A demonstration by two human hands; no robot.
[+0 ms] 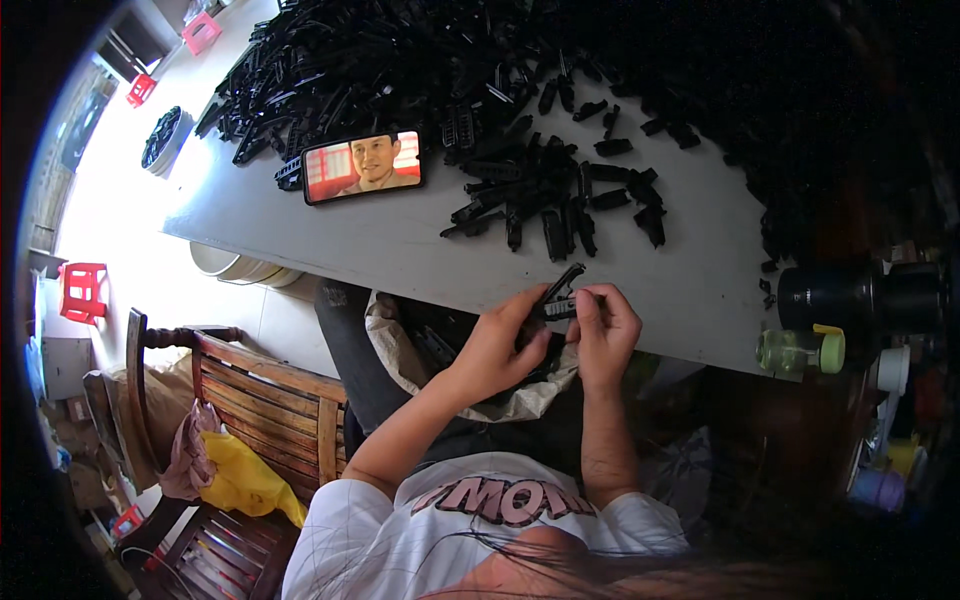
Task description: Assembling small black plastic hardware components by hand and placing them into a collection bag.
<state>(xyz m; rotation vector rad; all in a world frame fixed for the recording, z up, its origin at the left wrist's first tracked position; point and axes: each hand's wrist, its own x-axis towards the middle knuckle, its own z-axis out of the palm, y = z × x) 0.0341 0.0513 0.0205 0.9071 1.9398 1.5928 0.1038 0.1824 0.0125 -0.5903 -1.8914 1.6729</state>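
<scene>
Just off the table's near edge, above my lap, both hands hold one small black plastic part (560, 296) with a slotted side and a thin bar sticking up. My left hand (502, 345) is closed around its left end. My right hand (606, 335) grips the other end between thumb and fingers. Beneath them a pale woven sack (395, 350) lies open across my lap, with dark parts inside. Beyond my hands, a loose cluster of similar black parts (555, 195) rests on the grey-white table (400, 240).
A large heap of black parts (370, 70) covers the far table. A phone (362, 168) showing a video leans before it. At right stand a green-lidded bottle (800, 352) and a black cylindrical container (825, 296). Left are a wooden chair (270, 385), a bucket (240, 266) and a red stool (83, 292).
</scene>
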